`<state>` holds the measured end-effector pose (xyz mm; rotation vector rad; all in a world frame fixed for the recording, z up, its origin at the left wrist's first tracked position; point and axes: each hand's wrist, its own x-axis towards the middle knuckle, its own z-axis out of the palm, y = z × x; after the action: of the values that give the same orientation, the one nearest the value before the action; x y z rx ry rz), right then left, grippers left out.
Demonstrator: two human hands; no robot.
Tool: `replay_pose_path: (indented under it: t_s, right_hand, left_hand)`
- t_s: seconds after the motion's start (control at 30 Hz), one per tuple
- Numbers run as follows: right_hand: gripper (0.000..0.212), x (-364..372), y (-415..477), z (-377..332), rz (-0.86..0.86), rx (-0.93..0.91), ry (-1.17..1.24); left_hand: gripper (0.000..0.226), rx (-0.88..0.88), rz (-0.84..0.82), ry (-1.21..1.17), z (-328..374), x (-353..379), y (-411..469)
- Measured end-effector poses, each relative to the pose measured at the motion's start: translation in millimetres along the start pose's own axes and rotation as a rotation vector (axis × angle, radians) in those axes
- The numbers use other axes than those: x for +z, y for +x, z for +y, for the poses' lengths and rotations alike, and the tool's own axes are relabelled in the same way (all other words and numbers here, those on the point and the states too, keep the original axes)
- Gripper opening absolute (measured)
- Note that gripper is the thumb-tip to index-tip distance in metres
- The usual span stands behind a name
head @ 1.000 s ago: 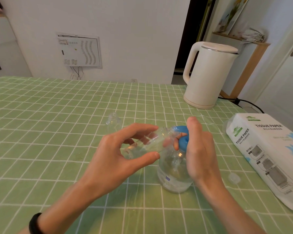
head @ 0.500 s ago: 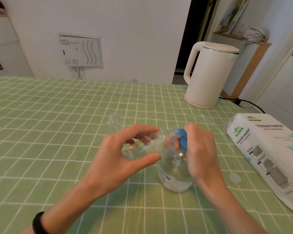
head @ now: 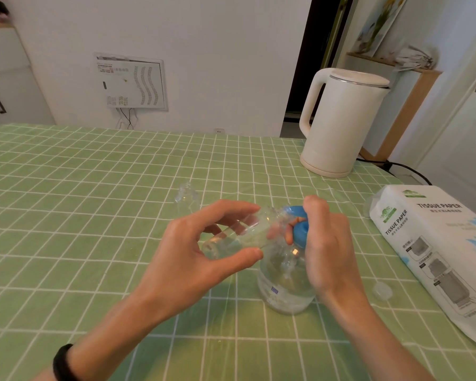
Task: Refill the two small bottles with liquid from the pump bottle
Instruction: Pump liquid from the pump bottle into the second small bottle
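A clear pump bottle (head: pixel 285 284) with a blue pump head (head: pixel 300 228) stands on the green checked tablecloth. My right hand (head: pixel 329 243) wraps the pump head, thumb on top. My left hand (head: pixel 195 251) holds a small clear bottle (head: pixel 239 235) tilted on its side, its mouth against the pump's nozzle; a little liquid lies in it. A second small clear bottle (head: pixel 187 198) stands upright and uncapped behind my left hand.
A white kettle (head: pixel 341 122) stands at the back right, its black cord trailing off the table. A pack of tissue paper (head: pixel 434 251) lies along the right edge. A small clear cap (head: pixel 382 291) rests between the pack and the pump bottle.
My right thumb has come down on the blue pump head, pressing it lower. The small bottle stays tilted at the nozzle in my left hand.
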<state>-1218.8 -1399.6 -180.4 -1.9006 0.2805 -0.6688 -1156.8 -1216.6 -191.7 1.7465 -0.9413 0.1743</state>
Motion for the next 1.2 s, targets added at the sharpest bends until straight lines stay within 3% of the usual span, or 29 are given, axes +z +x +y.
replay_pose_path:
  t_s: [0.13,0.47,0.8,1.1,1.2]
  right_hand:
    - [0.055,-0.4,0.6,-1.1,-0.01,-0.012,-0.034]
    - [0.076,1.7,-0.9,1.2,0.0,-0.019,0.003]
    - [0.056,-0.5,-0.4,-2.6,-0.005,-0.022,-0.044]
    - [0.074,1.6,-0.8,0.8,-0.012,-0.021,0.003]
    - [0.068,0.4,-0.8,-0.6,-0.016,-0.005,0.012]
  left_hand:
    - [0.048,-0.001,-0.011,0.006,0.2,0.6,0.2]
    - [0.049,0.001,0.003,-0.005,0.8,0.2,-0.4]
    - [0.048,0.009,-0.002,0.018,0.2,0.6,-0.2]
    - [0.049,0.009,0.006,0.002,-1.9,0.6,0.5]
    - [0.049,0.011,0.005,0.004,-2.0,0.3,0.5]
